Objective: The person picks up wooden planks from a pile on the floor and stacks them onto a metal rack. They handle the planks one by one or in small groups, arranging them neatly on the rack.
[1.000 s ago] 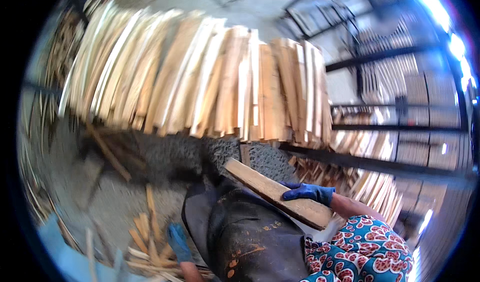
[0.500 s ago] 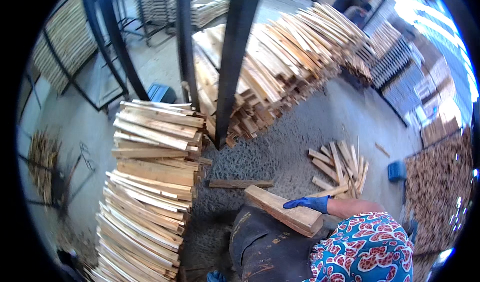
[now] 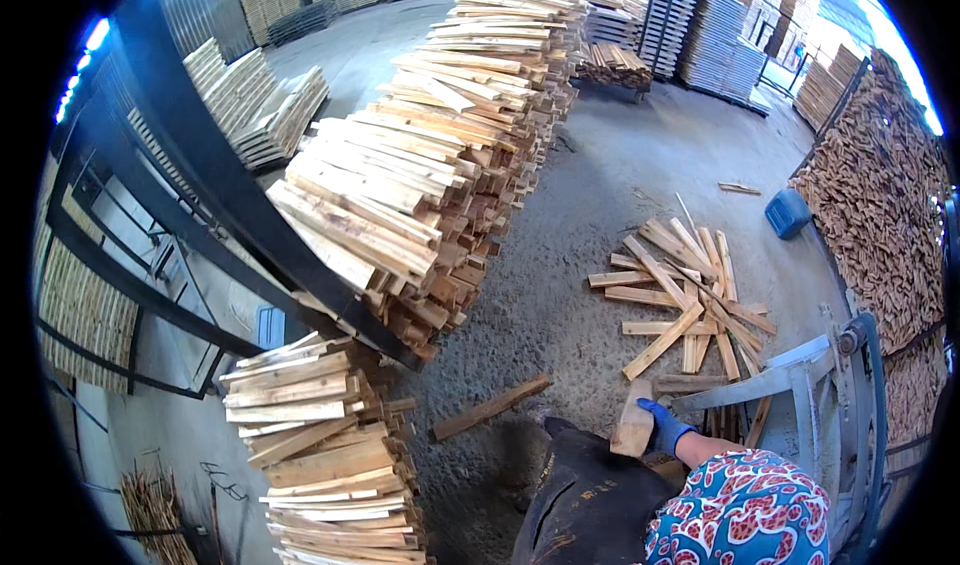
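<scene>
My right hand [image 3: 666, 428], in a blue glove, is closed on one side of a thick wooden block [image 3: 632, 421]. The block is held over my dark apron [image 3: 590, 490], with one end pointing away from me. Just right of this hand stands a pale blue-grey metal frame [image 3: 800, 390]. Beyond it, a loose pile of short wooden boards [image 3: 690, 300] is spread on the floor. My left hand is out of view.
A long stack of boards [image 3: 400, 165] runs along the left, with another stack [image 3: 330, 445] nearer. A dark metal post [image 3: 250, 195] rises between them. One board [image 3: 490, 408] lies on the floor. A blue jerrycan [image 3: 787, 213] stands at right beside a wall of wood pieces [image 3: 875, 165].
The view has swung right, bringing the metal frame in. The block in my right hand has turned from lying across to pointing away. My left glove has left the lower edge.
</scene>
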Demonstrator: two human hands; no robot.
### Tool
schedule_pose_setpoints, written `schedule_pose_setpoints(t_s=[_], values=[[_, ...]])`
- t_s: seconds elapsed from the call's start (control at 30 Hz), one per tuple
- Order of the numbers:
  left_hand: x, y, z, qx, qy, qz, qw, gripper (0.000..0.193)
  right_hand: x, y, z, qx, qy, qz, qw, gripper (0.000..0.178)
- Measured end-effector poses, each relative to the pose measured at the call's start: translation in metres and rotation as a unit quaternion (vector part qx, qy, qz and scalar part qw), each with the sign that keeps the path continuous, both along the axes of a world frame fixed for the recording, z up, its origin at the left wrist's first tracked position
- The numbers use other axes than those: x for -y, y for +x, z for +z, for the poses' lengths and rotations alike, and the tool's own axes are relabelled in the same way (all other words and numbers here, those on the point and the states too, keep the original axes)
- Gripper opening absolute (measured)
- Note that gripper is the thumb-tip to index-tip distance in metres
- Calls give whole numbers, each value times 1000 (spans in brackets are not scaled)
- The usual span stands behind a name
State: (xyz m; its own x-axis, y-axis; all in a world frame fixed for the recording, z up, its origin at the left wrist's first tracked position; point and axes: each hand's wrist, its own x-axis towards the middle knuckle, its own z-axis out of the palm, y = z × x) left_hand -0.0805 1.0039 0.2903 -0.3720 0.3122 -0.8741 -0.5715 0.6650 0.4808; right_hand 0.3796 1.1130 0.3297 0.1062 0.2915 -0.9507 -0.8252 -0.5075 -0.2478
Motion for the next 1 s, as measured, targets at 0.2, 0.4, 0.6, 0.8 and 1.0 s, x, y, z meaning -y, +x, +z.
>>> schedule_pose_setpoints(t_s=[0.2, 0.4, 0.6, 0.8, 1.0], values=[[-98, 112, 18, 44, 5, -109, 993, 28, -41, 62, -115, -54, 174, -233, 955, 67], [-184, 159, 25, 35, -32, -163, 985, 27, -232, 33, -140, -144, 142, -243, 949, 54], [-253, 163, 27, 3, -50, -213, 976, 26, -461, -39, -140, -179, 117, 15, 977, 63], [-315, 177, 51, -23, -27, -269, 962, 25, -345, 27, -98, -120, 86, 31, 989, 49], [-406, 233, 76, -32, 76, -387, 918, 24, -160, 87, -16, -72, 19, -28, 997, 55]])
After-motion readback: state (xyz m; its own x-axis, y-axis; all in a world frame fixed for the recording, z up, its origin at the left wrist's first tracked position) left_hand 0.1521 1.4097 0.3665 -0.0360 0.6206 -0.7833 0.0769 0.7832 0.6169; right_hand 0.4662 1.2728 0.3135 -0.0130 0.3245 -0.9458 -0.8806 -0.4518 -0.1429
